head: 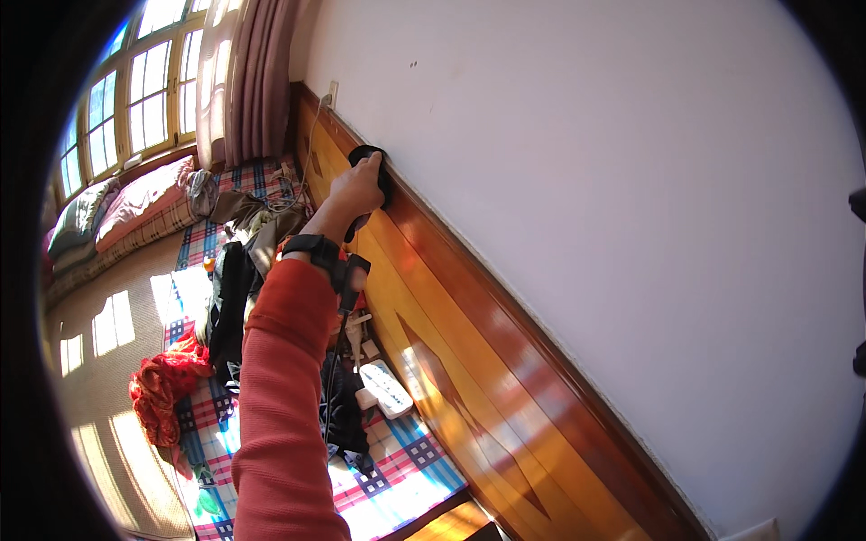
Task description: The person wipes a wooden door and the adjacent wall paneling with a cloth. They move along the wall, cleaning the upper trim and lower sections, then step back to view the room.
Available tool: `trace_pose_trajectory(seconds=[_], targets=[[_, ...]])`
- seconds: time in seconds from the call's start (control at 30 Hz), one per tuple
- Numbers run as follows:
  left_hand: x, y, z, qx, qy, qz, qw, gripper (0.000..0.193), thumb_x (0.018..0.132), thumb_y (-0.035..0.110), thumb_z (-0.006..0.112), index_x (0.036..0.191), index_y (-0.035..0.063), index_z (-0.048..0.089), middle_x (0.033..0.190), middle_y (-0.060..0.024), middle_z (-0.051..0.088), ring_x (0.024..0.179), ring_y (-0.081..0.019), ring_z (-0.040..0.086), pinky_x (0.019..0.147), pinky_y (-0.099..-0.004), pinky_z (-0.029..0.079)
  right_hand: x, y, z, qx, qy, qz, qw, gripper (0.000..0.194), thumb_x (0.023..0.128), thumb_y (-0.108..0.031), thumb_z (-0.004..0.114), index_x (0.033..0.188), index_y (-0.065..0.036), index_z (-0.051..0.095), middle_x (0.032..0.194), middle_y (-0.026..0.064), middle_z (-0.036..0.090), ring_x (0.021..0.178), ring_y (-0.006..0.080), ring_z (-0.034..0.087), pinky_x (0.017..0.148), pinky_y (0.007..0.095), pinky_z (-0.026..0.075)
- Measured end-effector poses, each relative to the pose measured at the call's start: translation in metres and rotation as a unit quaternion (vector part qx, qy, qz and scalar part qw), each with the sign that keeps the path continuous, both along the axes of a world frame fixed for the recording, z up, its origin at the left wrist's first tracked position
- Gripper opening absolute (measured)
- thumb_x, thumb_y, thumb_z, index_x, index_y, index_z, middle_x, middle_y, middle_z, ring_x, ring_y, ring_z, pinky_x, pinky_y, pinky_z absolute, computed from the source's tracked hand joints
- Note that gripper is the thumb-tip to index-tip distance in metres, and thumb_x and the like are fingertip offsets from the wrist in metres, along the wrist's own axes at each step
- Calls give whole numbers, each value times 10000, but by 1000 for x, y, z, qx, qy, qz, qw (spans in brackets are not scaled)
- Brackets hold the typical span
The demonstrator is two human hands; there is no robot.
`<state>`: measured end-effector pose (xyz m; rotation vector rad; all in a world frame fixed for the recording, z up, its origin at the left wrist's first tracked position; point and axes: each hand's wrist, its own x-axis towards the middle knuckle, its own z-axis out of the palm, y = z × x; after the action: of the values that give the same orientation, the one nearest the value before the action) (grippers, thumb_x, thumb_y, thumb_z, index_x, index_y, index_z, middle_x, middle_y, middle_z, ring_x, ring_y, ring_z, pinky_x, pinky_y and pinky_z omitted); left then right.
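Note:
My left hand (360, 186) is stretched out to the upper panelling on the wall. It grips a dark, rounded object (369, 149), held against the brown wooden top rail. Part of this object is hidden behind the fingers, and its exact kind cannot be told. A black strap with a small device (314, 249) is around the wrist, over the end of a red sleeve, and a black cable runs down from it. My right hand is out of view. Below the arm, dark clothes (230, 304) lie on a checked cover (399, 466).
Varnished wood panelling (433, 324) runs diagonally under a white wall (595, 203). A white power strip (385, 389) lies beside it. A red patterned cloth (162, 385) lies at the left. Pillows (145, 203) and folded bedding are under the window; a pale cord hangs from a wall socket (331, 95).

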<state>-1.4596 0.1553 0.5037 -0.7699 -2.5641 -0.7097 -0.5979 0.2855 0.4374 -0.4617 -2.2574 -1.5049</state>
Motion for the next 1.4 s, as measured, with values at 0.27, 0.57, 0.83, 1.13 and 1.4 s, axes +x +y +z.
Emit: trace_pose_trajectory(seconds=[0.27,0.57,0.83,1.13,1.4], targets=[[27,-2,3,-12,1,-22,1000,797,756,110,633,1494,79,332,1387,-130,533,1219,-359,563,955,-441,488,-5,1,-1,-10,13,13,1000,392,997,-367,468,1303,-161,600,1399,114,523,1330,331,430,1130,574,263],[60,-2,5,-27,10,-32,999,755,749,107,638,1448,60,356,1344,-138,551,1186,-364,580,925,-441,501,-15,3,2,6,19,34,999,379,1018,-351,428,1293,-180,624,1422,88,518,1349,306,426,1151,540,248],[89,-3,9,-27,3,-49,998,752,747,94,634,1446,48,358,1330,-147,561,1184,-362,581,920,-439,504,-22,-2,6,-14,30,47,998,379,1033,-343,406,1293,-177,626,1404,76,542,1341,290,442,1156,523,243],[121,-5,11,-32,-12,-73,997,754,757,90,622,1460,34,353,1341,-148,555,1202,-354,570,935,-436,497,-29,-10,16,-15,28,54,998,366,1034,-326,414,1290,-181,630,1383,72,566,1325,276,466,1153,506,263],[138,-6,8,-29,-11,-91,995,790,760,95,619,1493,42,329,1355,-143,547,1198,-351,572,933,-429,497,-33,-7,14,-1,52,81,995,356,979,-338,527,1272,-175,647,1349,71,597,1293,270,503,1145,503,279]])
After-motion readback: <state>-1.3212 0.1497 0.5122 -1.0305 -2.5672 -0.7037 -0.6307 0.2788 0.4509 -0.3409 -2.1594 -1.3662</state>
